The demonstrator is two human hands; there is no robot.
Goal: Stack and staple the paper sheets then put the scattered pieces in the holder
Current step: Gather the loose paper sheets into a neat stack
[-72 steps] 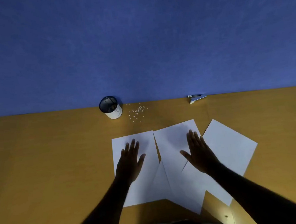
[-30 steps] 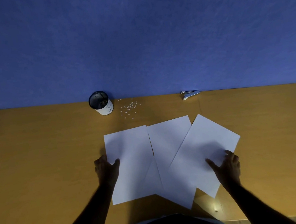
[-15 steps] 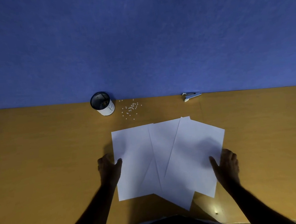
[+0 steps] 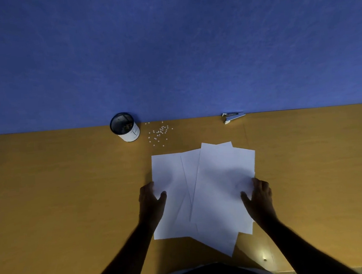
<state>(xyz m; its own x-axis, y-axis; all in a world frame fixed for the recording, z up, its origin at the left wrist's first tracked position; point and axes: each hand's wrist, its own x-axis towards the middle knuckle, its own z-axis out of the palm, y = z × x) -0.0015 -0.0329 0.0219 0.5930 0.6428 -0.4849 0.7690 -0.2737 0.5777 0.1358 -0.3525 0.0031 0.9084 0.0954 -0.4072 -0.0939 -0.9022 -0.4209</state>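
The three thin white paper sheets [image 4: 205, 192] lie fanned and overlapping on the orange-brown wooden table [image 4: 59, 192], between the two hands and not yet squared. They look light, limp and slippery on one another, so they are best taken by the long outer edges and pushed inward rather than lifted by a corner. The left hand [image 4: 150, 200] holds the left sheet's edge, thumb on top of the paper and fingers at its margin; the right hand [image 4: 257, 196] rests on the right sheet's edge with thumb spread, fingers loosely bent. At the far edge stand the black mesh cylindrical holder [image 4: 125, 126], the scattered tiny white pieces [image 4: 158, 133] just beside it, and the small silver stapler [image 4: 232, 117], well apart from both hands.
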